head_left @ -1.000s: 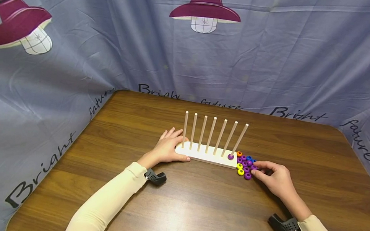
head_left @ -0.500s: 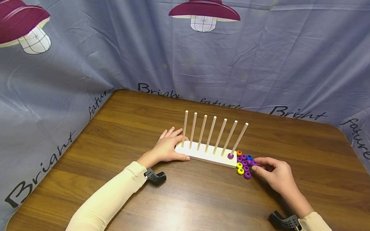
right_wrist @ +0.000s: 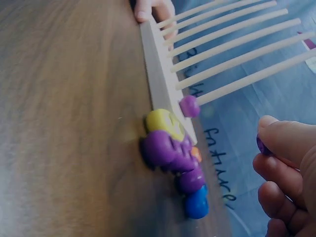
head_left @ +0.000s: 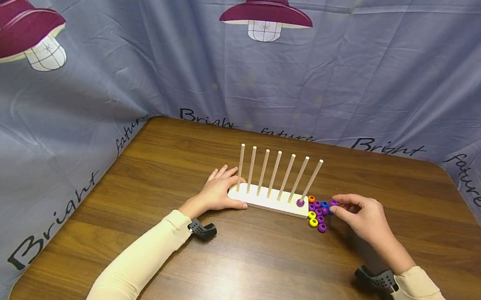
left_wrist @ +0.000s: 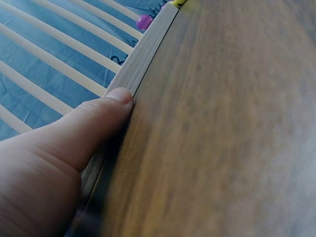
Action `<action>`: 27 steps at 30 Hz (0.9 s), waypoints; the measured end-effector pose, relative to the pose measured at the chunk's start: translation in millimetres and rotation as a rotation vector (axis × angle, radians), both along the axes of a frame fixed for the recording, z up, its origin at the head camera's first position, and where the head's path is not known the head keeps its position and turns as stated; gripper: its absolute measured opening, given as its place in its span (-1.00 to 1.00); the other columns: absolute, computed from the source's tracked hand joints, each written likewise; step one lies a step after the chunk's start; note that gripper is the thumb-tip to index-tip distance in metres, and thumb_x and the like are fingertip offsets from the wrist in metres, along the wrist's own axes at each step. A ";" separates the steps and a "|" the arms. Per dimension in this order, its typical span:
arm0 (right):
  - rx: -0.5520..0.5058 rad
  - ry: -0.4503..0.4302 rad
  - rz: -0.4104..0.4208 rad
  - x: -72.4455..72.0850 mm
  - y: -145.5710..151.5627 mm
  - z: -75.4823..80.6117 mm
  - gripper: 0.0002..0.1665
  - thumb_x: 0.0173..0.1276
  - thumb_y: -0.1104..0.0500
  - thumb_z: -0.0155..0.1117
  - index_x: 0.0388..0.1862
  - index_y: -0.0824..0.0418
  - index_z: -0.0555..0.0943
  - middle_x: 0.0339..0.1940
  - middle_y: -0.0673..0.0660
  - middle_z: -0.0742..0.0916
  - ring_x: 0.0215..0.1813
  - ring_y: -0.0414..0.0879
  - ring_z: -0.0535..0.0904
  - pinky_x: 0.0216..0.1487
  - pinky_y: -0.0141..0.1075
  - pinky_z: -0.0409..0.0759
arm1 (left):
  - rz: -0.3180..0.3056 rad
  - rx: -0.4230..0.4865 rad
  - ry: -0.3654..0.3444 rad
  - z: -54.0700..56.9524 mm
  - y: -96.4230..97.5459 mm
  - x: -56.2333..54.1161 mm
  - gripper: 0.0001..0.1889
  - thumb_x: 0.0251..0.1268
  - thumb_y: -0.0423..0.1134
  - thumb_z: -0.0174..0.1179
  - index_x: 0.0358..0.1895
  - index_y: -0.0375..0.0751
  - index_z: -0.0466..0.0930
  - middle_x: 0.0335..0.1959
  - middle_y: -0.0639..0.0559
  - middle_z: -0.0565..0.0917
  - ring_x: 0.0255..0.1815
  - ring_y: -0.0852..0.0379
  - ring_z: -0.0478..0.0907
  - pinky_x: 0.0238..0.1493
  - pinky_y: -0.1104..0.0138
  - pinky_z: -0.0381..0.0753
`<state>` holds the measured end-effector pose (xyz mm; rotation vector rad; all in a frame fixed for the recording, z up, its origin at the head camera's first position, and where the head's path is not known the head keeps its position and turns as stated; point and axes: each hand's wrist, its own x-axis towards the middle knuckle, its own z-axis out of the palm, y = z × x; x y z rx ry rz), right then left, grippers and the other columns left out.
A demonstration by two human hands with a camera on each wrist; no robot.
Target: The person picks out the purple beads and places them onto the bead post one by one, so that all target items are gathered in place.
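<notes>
A white wooden peg board (head_left: 267,203) with several upright pegs lies across the table. At its left end, my left hand (head_left: 214,193) grips the base, thumb along the front edge and index finger behind; in the left wrist view the thumb (left_wrist: 94,123) presses the base's side. One purple bead (head_left: 300,203) sits at the foot of the rightmost peg. My right hand (head_left: 366,218) pinches another purple bead (right_wrist: 262,146) between thumb and fingertips, raised over the right side of the bead pile, with the remaining fingers curled.
Loose beads crowd the board's right end: several purple ones (head_left: 322,227), yellow ones (head_left: 313,222), an orange one (head_left: 311,198) and blue ones (head_left: 324,205). Brown wooden table (head_left: 226,268) surrounds everything, with a blue-grey curtain (head_left: 343,82) behind its far edge.
My right hand has taken a purple bead from the pile's right side and lifted it up and away from the table. My left hand stays on the board.
</notes>
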<state>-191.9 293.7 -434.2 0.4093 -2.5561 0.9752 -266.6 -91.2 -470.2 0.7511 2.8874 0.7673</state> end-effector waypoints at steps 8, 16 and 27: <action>0.005 0.013 0.018 -5.4 -2.4 13.3 -0.78 0.05 0.36 0.60 -0.27 0.25 0.80 -0.52 -0.12 0.74 -0.51 -0.43 0.47 -0.50 -0.55 0.44 | 0.004 -0.001 0.004 0.2 0.1 0.4 -0.26 0.02 0.24 0.48 0.28 0.01 0.58 0.62 -0.23 0.22 0.69 -0.31 -0.04 0.68 -0.16 -0.18; -0.008 -0.028 0.035 -8.1 -6.0 32.9 -0.80 0.13 0.32 0.57 -0.24 0.26 0.79 -0.49 -0.18 0.77 -0.54 -0.36 0.49 -0.54 -0.50 0.46 | 0.002 0.000 0.004 0.6 0.3 0.6 -0.26 0.02 0.24 0.48 0.28 0.00 0.58 0.62 -0.23 0.22 0.69 -0.31 -0.04 0.68 -0.17 -0.19; -0.019 -0.015 0.056 -13.4 -11.3 59.7 -0.83 0.16 0.30 0.56 -0.24 0.23 0.80 -0.49 -0.42 0.68 -0.51 -0.39 0.49 -0.51 -0.52 0.44 | 0.003 -0.010 0.002 -1.1 -0.1 0.0 -0.24 0.01 0.26 0.47 0.29 -0.01 0.58 0.62 -0.22 0.22 0.70 -0.29 -0.05 0.68 -0.16 -0.19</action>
